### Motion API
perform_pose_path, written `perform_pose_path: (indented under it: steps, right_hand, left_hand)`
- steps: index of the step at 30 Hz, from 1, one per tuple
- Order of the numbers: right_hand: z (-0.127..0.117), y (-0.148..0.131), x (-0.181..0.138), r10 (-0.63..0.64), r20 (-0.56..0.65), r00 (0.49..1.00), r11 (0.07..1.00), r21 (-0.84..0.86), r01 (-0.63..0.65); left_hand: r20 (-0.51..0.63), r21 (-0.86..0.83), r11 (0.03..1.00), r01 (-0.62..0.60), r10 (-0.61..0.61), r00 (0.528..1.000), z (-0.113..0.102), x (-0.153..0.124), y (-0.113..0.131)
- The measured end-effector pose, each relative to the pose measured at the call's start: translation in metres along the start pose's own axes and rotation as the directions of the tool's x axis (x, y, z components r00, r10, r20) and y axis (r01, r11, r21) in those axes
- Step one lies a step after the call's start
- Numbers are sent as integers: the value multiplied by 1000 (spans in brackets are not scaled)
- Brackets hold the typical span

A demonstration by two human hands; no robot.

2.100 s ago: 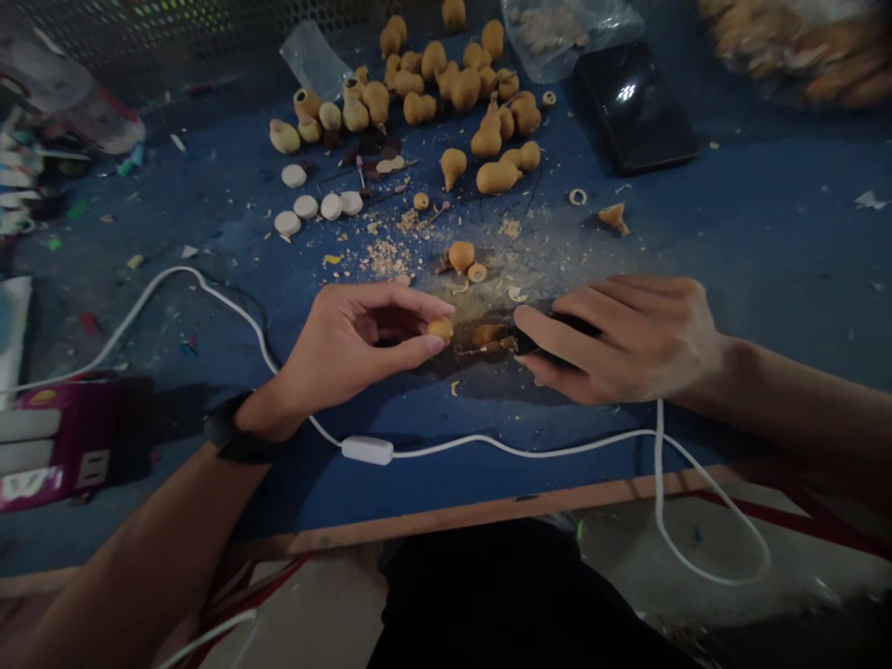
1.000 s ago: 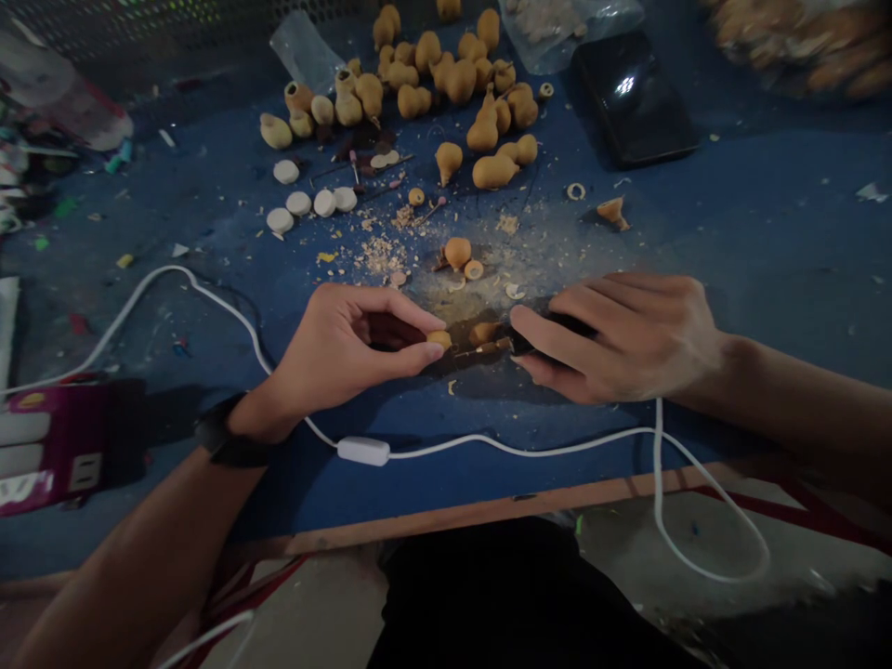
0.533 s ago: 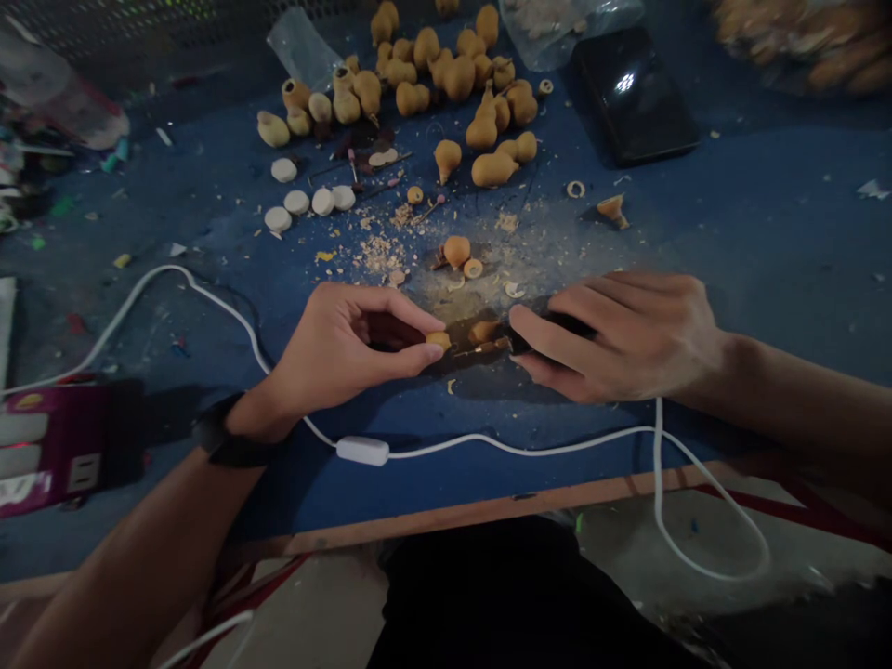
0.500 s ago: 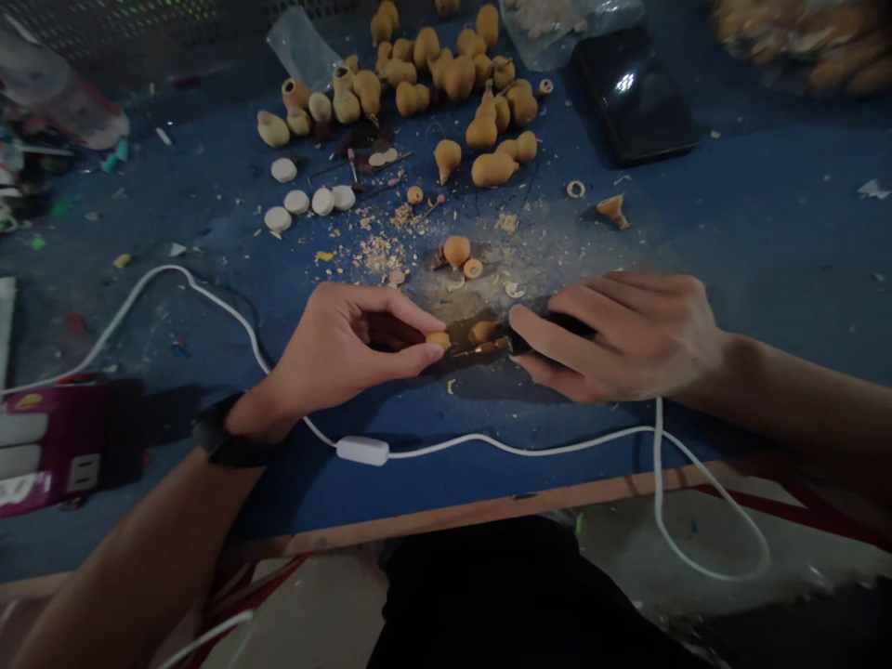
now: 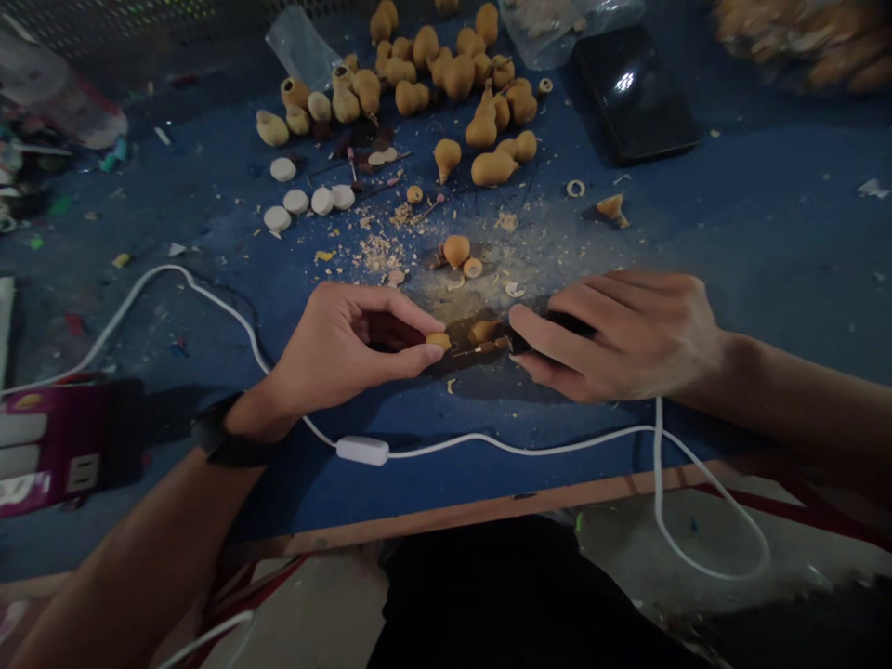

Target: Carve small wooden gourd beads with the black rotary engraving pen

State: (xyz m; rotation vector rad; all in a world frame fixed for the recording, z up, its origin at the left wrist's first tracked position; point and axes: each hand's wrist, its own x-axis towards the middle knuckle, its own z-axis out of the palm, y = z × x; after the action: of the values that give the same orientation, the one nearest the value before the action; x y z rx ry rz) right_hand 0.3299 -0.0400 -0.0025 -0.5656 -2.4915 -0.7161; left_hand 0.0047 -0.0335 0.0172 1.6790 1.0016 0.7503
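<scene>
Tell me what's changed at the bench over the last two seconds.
The left hand has moved slightly down the view, toward the near table edge, with the small gourd still pinched in its fingers; nothing was let go. The right hand stays on the dark tool, and the loose gourds lie as they were, apart from a slight camera shift.

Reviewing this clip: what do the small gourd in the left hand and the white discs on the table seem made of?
The small gourd pinched in the left hand looks like unvarnished wood or dried gourd: its ochre surface is dull, and pale shavings lie nearby. The white discs look matt and chalky, perhaps plastic or stone; the picture leaves that open.
</scene>
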Motion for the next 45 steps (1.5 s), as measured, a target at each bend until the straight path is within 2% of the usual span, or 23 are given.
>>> perform_pose_path:
  steps: [10, 16, 23, 28, 33, 39, 45]
  right_hand:
    - [-1, -1, 0, -2, 22, 1000, 1000, -11, 3]
    - [0, 0, 2, 3, -30, 1000, 1000, 10, -3]
    - [-3, 0, 2, -12, -30, 999, 1000, 23, 13]
    - [-3, -1, -1, -1, 46, 999, 1000, 3, 1]
    - [-3, -1, -2, 44, 96, 994, 996, 68, -51]
    - [-3, 1, 3, -8, -26, 1000, 1000, -2, 8]
    - [-2, 2, 4, -19, -39, 999, 1000, 9, 20]
  left_hand:
    - [-16, -17, 1000, 5, -5, 1000, 2, 0, 2]
    - [-12, -17, 1000, 7, -7, 1000, 1, 0, 3]
    - [5, -13, 1000, 24, -23, 1000, 0, 0, 0]
    - [16, -20, 1000, 21, -20, 1000, -1, 0, -1]
    - [12, -12, 1000, 25, -25, 1000, -1, 0, 1]
    - [0, -11, 1000, 24, -24, 1000, 1, 1, 3]
    - [-17, -18, 1000, 25, -25, 1000, 2, 1, 3]
